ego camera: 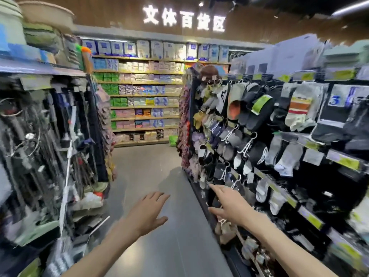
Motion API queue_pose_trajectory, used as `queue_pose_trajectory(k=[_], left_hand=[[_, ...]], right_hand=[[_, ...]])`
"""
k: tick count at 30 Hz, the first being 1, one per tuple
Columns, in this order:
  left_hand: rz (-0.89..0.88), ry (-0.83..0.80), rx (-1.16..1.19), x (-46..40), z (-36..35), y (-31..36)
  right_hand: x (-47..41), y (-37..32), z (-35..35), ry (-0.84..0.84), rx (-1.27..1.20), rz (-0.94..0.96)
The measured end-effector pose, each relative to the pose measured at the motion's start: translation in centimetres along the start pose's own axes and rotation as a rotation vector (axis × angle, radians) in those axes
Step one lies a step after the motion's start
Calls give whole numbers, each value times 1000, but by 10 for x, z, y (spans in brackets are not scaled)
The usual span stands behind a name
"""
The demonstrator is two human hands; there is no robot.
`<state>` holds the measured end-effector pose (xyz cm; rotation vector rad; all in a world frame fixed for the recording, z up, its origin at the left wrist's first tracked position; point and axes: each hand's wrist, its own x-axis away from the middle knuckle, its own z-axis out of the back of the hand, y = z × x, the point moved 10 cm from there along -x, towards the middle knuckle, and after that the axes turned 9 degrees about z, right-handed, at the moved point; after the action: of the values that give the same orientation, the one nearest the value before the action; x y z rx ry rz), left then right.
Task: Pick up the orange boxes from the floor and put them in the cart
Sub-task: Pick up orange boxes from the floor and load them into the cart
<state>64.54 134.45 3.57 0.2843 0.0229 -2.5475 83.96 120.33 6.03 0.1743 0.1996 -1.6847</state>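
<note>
Shop aisle, grey floor (151, 168) bare between racks, no boxes or cart in view; left hand (148, 211) and right hand (232, 205) spread, empty; best to look down, find boxes first

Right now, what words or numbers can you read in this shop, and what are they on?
"文体百货区": big lit sign on the wall above the back shelves.
"3": blue number on a sock packet hanging on the right rack.
Yellow price tags on the shelf edges: too blurred to read.
Packets on the back shelves: too small to read.
</note>
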Motion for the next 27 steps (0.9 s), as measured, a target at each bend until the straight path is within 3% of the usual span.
queue_pose_trajectory(k=[8, 15, 21, 27], left_hand=[[-197, 3, 52, -184, -28, -2], [-549, -44, 104, -329, -90, 67], [-912, -116, 140, -366, -128, 153], [-1176, -191, 204, -336, -164, 242]], right_hand=[[-94, 113, -15, -19, 15, -203], [-65, 205, -22, -41, 92, -546], [22, 214, -16, -105, 82, -947], [121, 176, -18, -100, 42, -1254]])
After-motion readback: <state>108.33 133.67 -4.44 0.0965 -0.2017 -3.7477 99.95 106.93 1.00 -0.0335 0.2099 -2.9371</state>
